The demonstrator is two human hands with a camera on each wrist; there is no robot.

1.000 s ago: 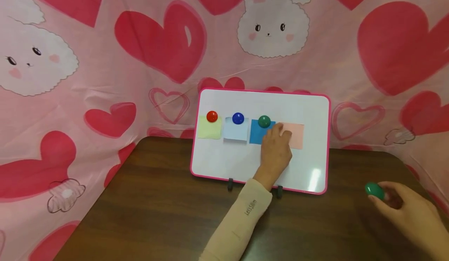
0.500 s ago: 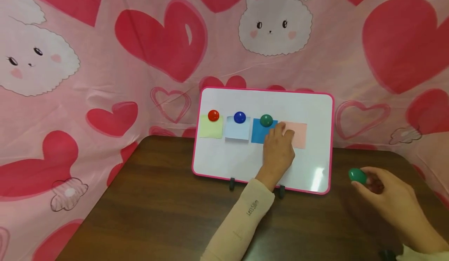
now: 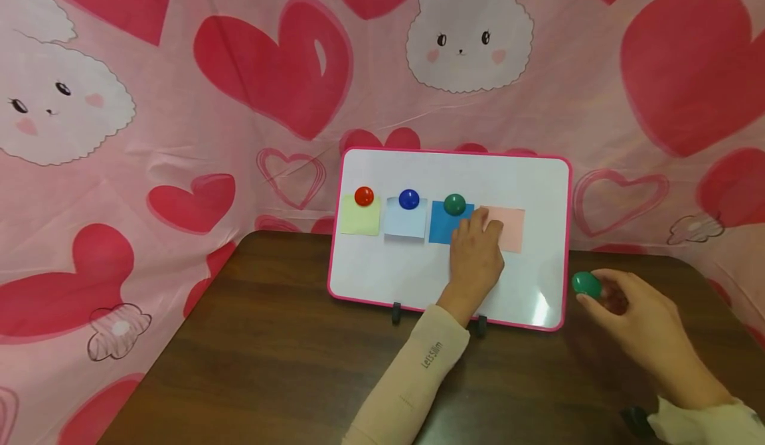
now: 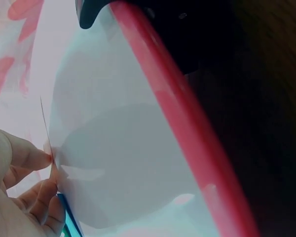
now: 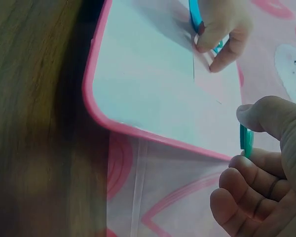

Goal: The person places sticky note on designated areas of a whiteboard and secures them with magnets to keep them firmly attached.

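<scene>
My left hand (image 3: 476,252) rests its fingertips on the left part of a pink sticky note (image 3: 508,230), pressing it to the small whiteboard (image 3: 382,269). In the left wrist view the note appears nearly edge-on under the fingertips (image 4: 43,159). My right hand (image 3: 642,319) pinches a round green magnet (image 3: 586,285) between thumb and finger, just right of the board; the right wrist view shows this magnet (image 5: 246,140) edge-on. Left of the pink note, a green magnet (image 3: 454,204) sits on a blue note (image 3: 443,227), which my left hand partly covers.
A red magnet (image 3: 364,196) is on a yellow-green note (image 3: 360,219), and a blue magnet (image 3: 409,199) on a pale blue note (image 3: 405,222). Black feet (image 3: 396,313) support the board on the dark wooden table (image 3: 269,339). Pink heart-and-rabbit cloth (image 3: 382,86) hangs behind.
My right hand has moved left and upward, bringing the green magnet close to the board's right edge. My left hand stays at the pink note; the view shifts slightly.
</scene>
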